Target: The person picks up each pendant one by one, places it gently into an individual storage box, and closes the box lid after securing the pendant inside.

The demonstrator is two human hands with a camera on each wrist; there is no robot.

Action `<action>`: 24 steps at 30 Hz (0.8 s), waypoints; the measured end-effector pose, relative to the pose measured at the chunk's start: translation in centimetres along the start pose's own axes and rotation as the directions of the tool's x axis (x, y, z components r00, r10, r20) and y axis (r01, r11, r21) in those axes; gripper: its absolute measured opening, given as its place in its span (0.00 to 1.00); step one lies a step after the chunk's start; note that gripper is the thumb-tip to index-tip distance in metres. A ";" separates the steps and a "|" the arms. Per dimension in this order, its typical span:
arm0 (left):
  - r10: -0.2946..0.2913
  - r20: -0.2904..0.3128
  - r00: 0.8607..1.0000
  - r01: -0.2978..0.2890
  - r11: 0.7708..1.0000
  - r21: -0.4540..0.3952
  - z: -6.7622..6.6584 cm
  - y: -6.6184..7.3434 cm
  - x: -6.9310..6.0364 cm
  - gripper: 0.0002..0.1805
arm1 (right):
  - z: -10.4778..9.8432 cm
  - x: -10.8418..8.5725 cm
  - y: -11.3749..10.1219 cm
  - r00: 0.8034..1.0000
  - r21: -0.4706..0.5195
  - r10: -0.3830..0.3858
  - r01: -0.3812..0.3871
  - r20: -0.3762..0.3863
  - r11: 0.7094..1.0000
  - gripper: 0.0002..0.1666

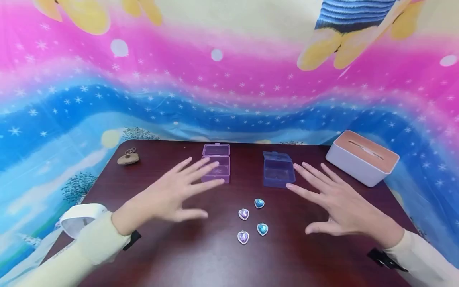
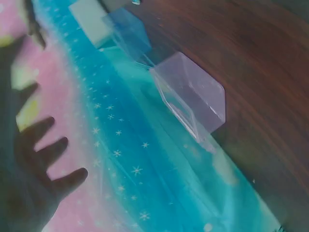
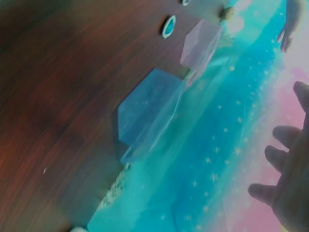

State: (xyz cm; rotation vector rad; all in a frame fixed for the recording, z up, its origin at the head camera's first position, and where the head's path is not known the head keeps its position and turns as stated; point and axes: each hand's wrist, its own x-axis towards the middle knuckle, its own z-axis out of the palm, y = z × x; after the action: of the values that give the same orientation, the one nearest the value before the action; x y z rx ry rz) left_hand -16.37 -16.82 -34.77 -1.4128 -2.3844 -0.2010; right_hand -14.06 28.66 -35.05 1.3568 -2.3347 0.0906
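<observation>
My left hand (image 1: pixel 175 191) is held over the table with its fingers spread, nothing in it. Behind its fingertips stands a clear pink plastic box (image 1: pixel 221 164), lid raised. On the other side my right hand (image 1: pixel 333 203) is spread too and holds nothing. Its fingertips are nearest a clear blue plastic box (image 1: pixel 279 171), whose lid is also up. Between the hands lie two purple heart gems, a farther one (image 1: pixel 244 214) and a nearer one (image 1: pixel 243 237). Beside them are two blue heart gems, one farther (image 1: pixel 259 203) and one nearer (image 1: pixel 262 229). All have pale beaded rims.
A white tissue box (image 1: pixel 358 161) with a brown top stands at the table's back right. A small tan object with a ring (image 1: pixel 128 157) lies at the back left. Near the left sleeve is a white rounded object (image 1: pixel 82 217). A printed cloth (image 1: pixel 222 87) hangs behind the dark table (image 1: pixel 201 259).
</observation>
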 end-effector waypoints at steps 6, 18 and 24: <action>-0.307 -0.124 0.943 0.295 0.949 -0.110 0.7 -1.3 1.1 0.36 | 0.3 2.1 -0.8 0.989 0.149 0.141 -0.144 0.031 0.978 0.42; -0.656 0.096 0.748 0.613 0.629 -0.478 5.8 -3.1 0.7 0.33 | 4.1 7.2 -2.3 0.937 0.262 0.265 -0.321 0.227 0.910 0.20; -0.701 0.130 0.701 0.643 0.543 -0.540 7.3 -3.3 0.3 0.29 | 6.7 7.9 -3.0 0.918 0.295 0.246 -0.340 0.313 0.893 0.18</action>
State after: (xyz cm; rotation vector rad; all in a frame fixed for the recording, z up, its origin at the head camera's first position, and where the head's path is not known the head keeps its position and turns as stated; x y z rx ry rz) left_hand -21.03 -16.01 -41.26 -0.5018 -2.7800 -1.2267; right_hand -17.12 18.87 -38.47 1.2095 -2.8498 0.4552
